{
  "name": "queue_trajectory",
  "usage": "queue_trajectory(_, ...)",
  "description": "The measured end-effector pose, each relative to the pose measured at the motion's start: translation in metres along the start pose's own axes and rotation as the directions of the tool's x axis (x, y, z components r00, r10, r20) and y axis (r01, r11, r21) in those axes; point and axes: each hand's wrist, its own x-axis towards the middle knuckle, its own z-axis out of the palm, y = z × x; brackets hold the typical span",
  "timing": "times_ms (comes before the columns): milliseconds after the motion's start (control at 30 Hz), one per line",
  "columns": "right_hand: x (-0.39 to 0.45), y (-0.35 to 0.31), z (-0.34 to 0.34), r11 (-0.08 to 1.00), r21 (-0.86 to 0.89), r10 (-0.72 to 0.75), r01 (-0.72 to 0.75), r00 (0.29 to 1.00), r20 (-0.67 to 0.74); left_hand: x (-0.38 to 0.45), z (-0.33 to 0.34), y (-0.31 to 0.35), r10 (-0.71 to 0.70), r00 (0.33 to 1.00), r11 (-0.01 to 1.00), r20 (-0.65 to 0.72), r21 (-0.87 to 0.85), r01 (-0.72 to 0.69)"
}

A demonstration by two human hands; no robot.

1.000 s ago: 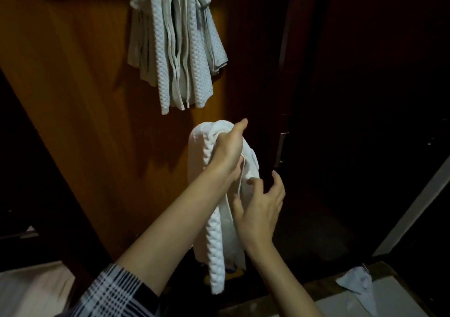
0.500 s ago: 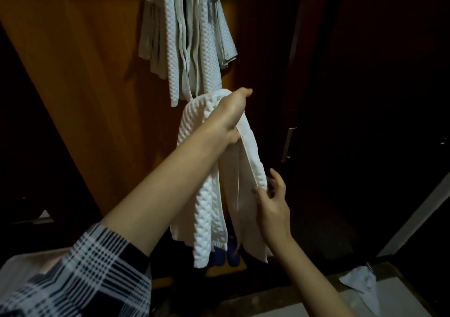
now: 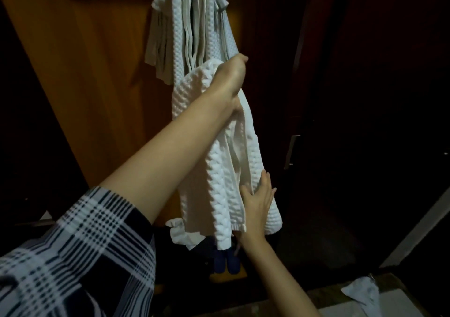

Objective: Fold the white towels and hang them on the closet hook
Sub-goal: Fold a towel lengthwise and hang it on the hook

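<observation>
A folded white waffle towel [image 3: 219, 175] hangs lengthwise from my left hand [image 3: 231, 75], which grips its top fold, raised just under the bunch of hung towels [image 3: 192, 29]. Those several white towels dangle against the orange closet door [image 3: 92, 78] from the top edge of the view; the hook itself is out of view. My right hand [image 3: 258, 199] lies flat against the towel's lower right side, fingers apart and pointing up, steadying it. The towel's bottom edge hangs loose below my right wrist.
A dark wooden closet panel with a metal handle [image 3: 291, 151] stands to the right. Blue slippers [image 3: 226, 260] sit on the floor below the towel. A crumpled white cloth [image 3: 362, 292] lies at the lower right on a pale surface.
My left hand has lifted the towel from waist height up to the bottom of the hung towels. My right hand slid down to the towel's lower part.
</observation>
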Motion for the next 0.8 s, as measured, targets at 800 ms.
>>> queue_trajectory(800, 0.030, 0.042, -0.041, 0.972, -0.061, -0.230, 0.226, 0.970, -0.077, 0.024, -0.047, -0.012, 0.300, 0.936, 0.945, -0.186, 0.194, -0.264)
